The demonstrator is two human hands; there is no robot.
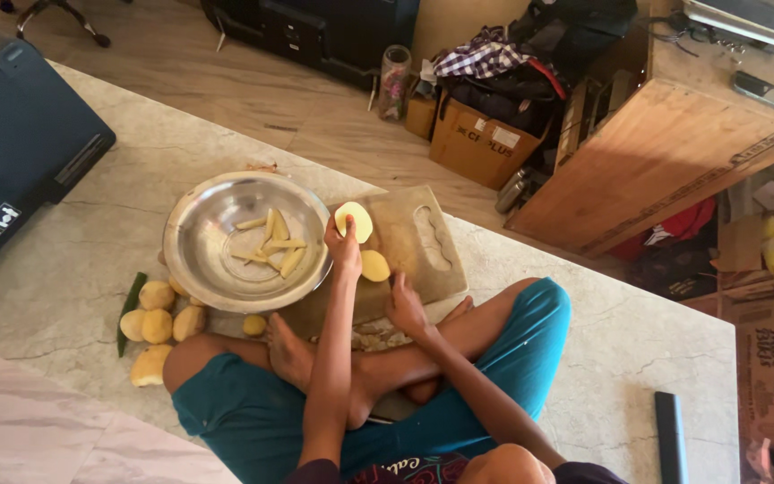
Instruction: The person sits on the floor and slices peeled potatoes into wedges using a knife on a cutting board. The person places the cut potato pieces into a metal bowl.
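Note:
I sit cross-legged on a marble floor behind a wooden cutting board (427,237). My left hand (344,251) holds up a peeled potato half (354,220), cut face showing, above the board's left end. A second potato piece (374,265) lies on the board. My right hand (405,306) rests just right of it, fingers curled around what looks like a small knife whose blade is hard to make out. A steel bowl (181,242) to the left holds several potato strips (272,244).
Several peeled potatoes (159,323) and a green vegetable (129,309) lie left of my knee, with one small potato (254,324) near my foot. Peels (378,337) sit by my shin. A black case (11,152), a cardboard box (477,143) and a wooden table (674,152) ring the area.

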